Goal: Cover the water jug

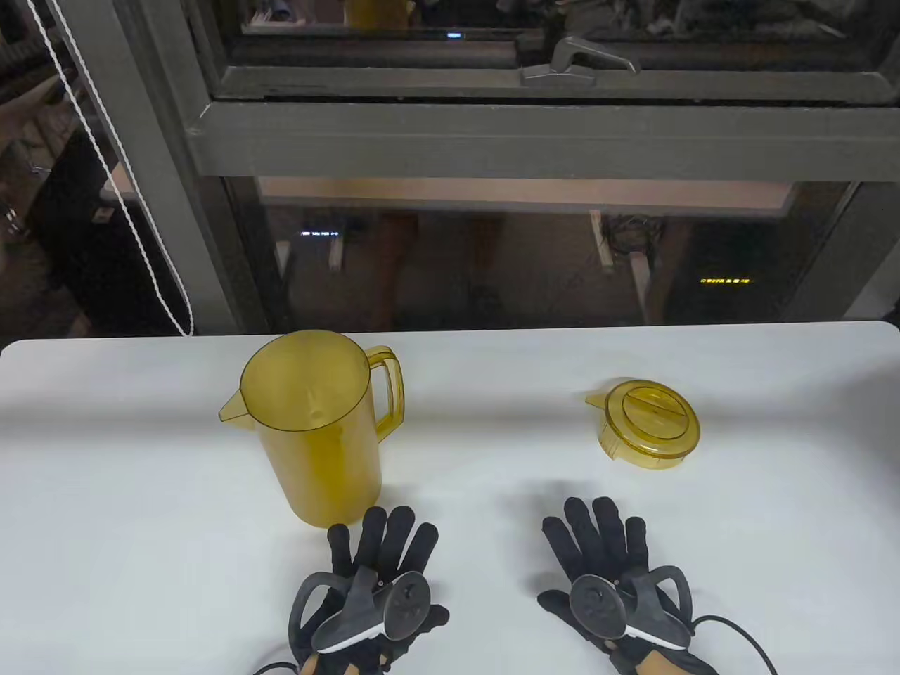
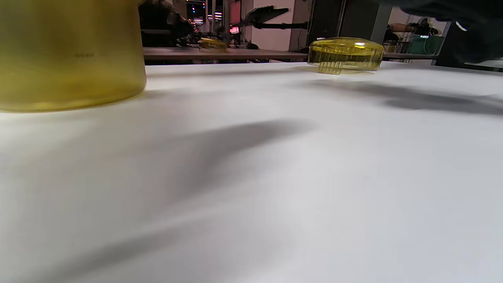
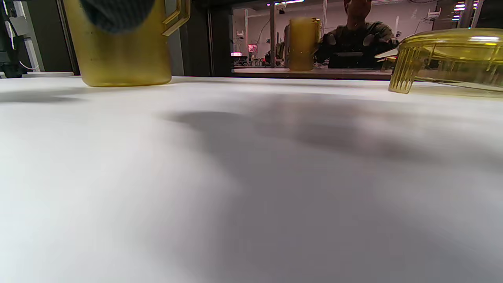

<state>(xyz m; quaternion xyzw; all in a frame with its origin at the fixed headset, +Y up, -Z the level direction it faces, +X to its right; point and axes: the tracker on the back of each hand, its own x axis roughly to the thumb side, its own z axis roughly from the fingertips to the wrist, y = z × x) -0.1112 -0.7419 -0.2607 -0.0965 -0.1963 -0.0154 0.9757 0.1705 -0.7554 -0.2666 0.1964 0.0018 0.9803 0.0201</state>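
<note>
Both hands flat and empty on the table (image 1: pixel 105 492), left hand (image 1: pixel 373 583) just before the open jug (image 1: pixel 313 429), right hand (image 1: pixel 612 576), lid (image 1: pixel 650 422) well right of jug: risks tipping the light jug or seating the lid crooked.

A plain white counter (image 1: pixel 140 492) with a rounded far edge carries everything here. On it stands an upright, translucent yellow water jug (image 1: pixel 316 429), uncovered, its base just beyond the fingertips of the left hand (image 1: pixel 373 583), spout pointing away from the right hand (image 1: pixel 612 576) and handle turned toward that hand's side. A matching yellow lid (image 1: pixel 650 423) lies flat on the counter, knob side up, beyond the right hand and a little to its outer side, well apart from the jug. Both gloved hands rest palm down on the counter, fingers spread and straight, holding nothing.
</note>
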